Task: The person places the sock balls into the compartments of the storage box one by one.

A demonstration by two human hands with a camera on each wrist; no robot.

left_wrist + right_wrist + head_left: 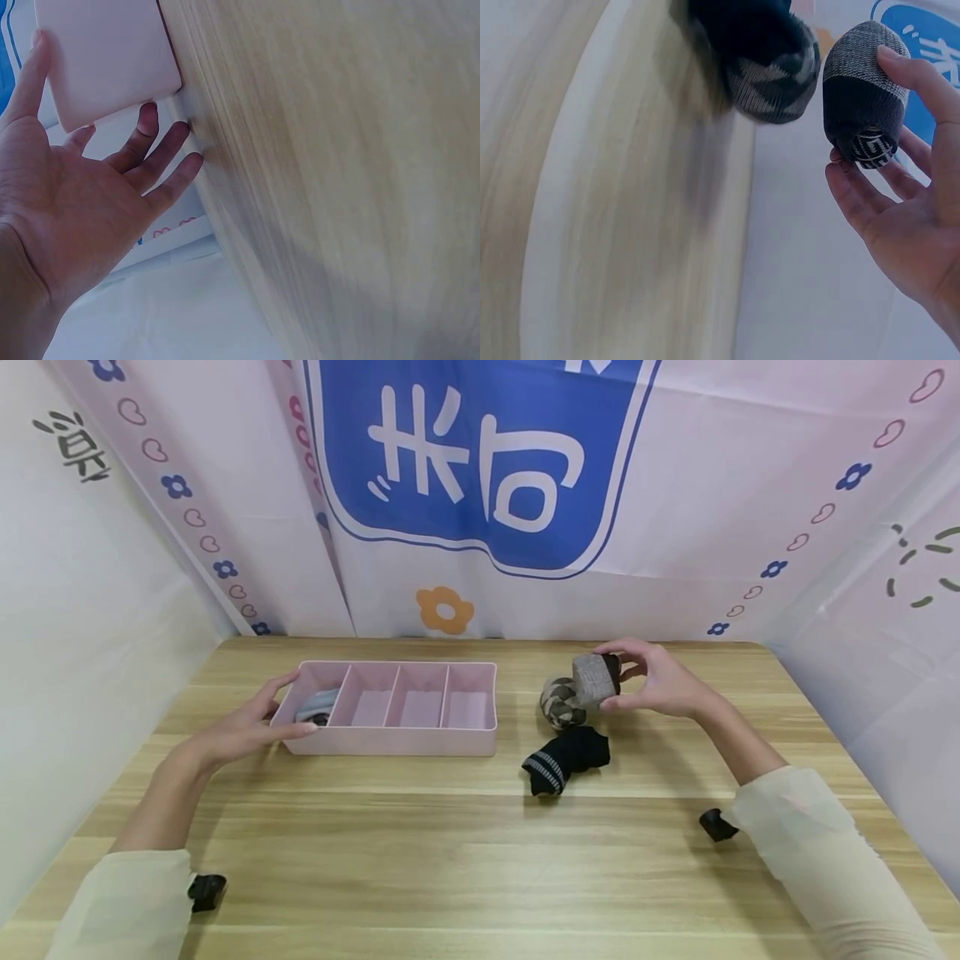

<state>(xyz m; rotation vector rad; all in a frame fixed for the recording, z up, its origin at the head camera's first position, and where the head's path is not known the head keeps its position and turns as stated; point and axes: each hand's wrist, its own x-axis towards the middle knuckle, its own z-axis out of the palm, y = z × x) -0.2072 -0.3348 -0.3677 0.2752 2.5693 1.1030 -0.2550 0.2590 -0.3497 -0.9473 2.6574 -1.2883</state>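
Observation:
My right hand (pixel 660 681) pinches a rolled grey-and-black sock (pixel 594 681) between thumb and fingers, above the wooden table. The right wrist view shows its grey knit, dark band and a patterned inner fold. Right beside it, and overlapped by it in the head view, is a rolled camouflage sock (pixel 558 703). In front lies a folded black sock (pixel 567 760) with white stripes. At the left, my left hand (pixel 243 727) grips the end of a pink divided box (pixel 412 742), thumb at the front rim and fingers at the back corner. A light blue and dark rolled sock (pixel 318 703) sits in its leftmost compartment.
The wooden table (pixel 450 860) runs back to a printed white and blue cloth (pixel 480 552). More white cloth hangs at both sides. Black wrist devices (pixel 206 892) show by both sleeves.

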